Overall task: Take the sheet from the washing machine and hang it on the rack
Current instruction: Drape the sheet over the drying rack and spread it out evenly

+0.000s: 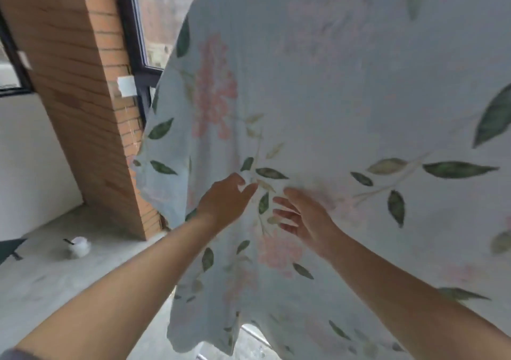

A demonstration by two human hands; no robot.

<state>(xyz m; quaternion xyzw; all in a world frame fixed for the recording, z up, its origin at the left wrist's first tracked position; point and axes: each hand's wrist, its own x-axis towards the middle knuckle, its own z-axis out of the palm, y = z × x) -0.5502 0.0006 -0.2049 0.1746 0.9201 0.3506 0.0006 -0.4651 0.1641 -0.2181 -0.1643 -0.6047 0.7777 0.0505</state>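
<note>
White cup (79,246) on the floor, well left of the fingers. Brick pillar (91,105) above it. Left hand (225,202): fingers loosely extended, tips at the cloth, contact unclear, gripping nothing. Right hand (307,220) just beside: fingers (284,213) spread, holding nothing. Floral sheet (331,83) hangs draped from above, spreading behind and around both sets of fingers.

Sheet (345,96): pale blue-white fabric printed with pink flower clusters and dark green leaves. It hangs from above, spread fairly flat with soft folds, filling the view from 12 through 3 to 6 o'clock. Its left edge falls from 12 toward 7 o'clock; the wavy lower hem hangs free at 6 o'clock.
</note>
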